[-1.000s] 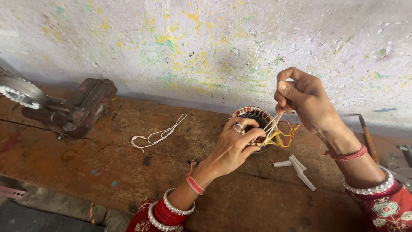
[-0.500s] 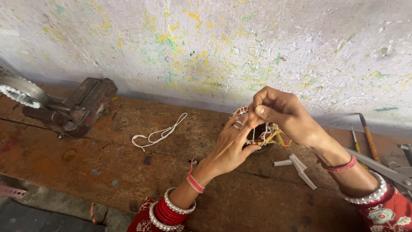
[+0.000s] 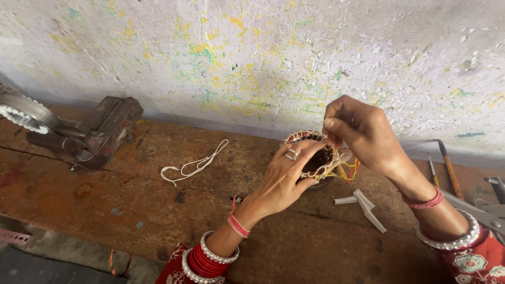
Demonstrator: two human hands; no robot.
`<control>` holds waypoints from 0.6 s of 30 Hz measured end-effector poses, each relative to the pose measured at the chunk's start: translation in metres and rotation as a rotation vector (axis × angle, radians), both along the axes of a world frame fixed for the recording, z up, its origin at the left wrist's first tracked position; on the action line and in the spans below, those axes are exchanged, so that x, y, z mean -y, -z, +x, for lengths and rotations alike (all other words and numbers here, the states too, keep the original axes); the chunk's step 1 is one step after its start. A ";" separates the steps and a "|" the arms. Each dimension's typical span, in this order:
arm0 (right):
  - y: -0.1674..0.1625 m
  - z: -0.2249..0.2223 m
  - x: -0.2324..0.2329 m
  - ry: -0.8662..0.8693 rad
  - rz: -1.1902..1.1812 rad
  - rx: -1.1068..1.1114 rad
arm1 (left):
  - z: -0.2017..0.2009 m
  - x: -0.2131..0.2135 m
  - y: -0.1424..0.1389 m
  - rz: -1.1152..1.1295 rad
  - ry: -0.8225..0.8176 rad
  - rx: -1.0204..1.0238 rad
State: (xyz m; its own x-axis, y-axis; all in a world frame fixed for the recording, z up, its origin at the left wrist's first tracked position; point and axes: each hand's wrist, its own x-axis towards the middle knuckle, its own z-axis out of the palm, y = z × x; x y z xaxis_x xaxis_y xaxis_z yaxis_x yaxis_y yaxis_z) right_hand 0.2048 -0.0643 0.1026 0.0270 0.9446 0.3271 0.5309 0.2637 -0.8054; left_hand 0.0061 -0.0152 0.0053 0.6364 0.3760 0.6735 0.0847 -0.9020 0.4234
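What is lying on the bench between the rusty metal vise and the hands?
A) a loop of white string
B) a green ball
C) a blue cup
A: a loop of white string lies loose on the wooden bench, right of the vise and left of the left hand.

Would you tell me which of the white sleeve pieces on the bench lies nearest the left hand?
The short piece, lying crosswise just right of the left hand; the longer pieces lie farther right.

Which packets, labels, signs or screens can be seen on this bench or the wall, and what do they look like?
None in view: only a paint-flecked wall, a worn wooden bench, a vise, a white cord and hand tools.
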 end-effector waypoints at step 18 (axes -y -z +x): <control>0.018 0.035 -0.033 -0.024 0.157 -0.504 | 0.000 0.000 0.006 -0.001 -0.044 -0.050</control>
State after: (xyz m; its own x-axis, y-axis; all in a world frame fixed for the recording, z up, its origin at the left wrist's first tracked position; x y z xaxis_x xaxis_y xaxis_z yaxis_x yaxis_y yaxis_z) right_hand 0.2393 -0.0315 0.0851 0.1963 0.8876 0.4167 0.0805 0.4090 -0.9090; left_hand 0.0060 -0.0154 -0.0003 0.6521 0.4048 0.6409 0.1451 -0.8965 0.4186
